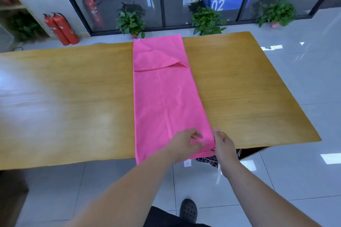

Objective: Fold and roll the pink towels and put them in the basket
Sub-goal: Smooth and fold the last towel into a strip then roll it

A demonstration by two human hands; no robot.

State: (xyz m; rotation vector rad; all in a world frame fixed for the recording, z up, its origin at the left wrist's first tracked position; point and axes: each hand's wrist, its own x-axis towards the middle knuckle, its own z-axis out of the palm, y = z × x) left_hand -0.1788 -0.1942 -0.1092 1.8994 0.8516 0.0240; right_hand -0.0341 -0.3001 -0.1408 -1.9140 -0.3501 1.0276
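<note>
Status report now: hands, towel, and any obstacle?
Left hand and right hand both pinch near right corner. Pink towel folded long, flat on table, not yet rolled. Nothing blocking.

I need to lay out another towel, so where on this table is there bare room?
Bare table lies both sides of the pink towel: a wide stretch to its left, a narrower one to its right. It's crowded only at the towel's near right corner, where the left hand and right hand grip it.
</note>
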